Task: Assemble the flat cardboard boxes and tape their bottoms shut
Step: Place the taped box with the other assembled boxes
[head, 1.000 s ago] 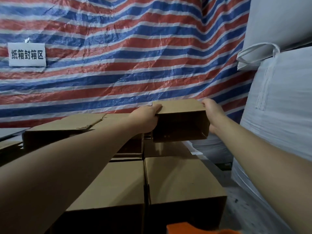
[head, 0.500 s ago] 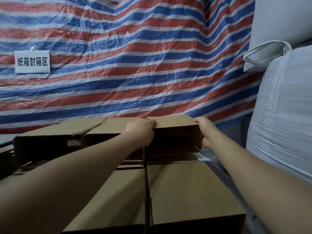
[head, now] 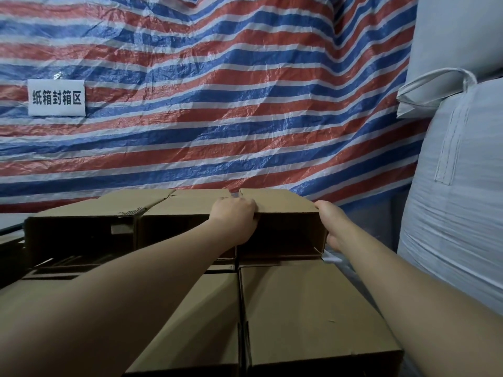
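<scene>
Open box (head: 283, 210) gripped between left hand (head: 234, 216) and right hand (head: 330, 221).

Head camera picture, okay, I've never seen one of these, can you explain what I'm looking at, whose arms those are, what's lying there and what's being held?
No machine here: the camera sits on a person's head and looks forward and down, so the two bare arms are the wearer's own. The left hand curls over the near top edge of an open cardboard box, and the right hand grips that box's right side. The box lies on its side, its open end facing the camera, on top of a stack of other cardboard boxes. More open boxes sit beside it to the left. Behind hangs a red, white and blue striped tarp with a small white sign. Big white sacks stand at the right.
</scene>
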Motion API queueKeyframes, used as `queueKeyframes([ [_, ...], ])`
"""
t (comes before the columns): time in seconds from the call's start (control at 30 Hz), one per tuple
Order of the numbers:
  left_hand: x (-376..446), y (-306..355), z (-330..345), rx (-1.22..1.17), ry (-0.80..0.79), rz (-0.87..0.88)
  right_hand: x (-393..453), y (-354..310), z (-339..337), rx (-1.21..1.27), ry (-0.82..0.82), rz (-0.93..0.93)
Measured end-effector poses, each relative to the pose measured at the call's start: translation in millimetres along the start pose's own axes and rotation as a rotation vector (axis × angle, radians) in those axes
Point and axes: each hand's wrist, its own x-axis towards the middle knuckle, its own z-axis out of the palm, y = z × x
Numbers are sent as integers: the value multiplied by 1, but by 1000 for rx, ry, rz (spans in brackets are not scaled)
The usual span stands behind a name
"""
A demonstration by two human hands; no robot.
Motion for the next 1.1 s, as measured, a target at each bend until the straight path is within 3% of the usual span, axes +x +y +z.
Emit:
queueKeyframes([
  [0.27,-14,2,-22,-6,30,34,-14,-22,5,-232,275,-113],
  [0.43,-38,4,-69,-63,80,62,-51,-65,17,-348,319,-147],
  [0.7,-110,-13,-181,-205,243,56,-168,-140,55,-280,258,-310],
  [0.93,-172,-44,-292,-170,351,42,-297,-197,84,-197,120,-487],
  [1.1,-209,-66,-338,-199,396,22,-354,-203,94,-131,79,-535],
])
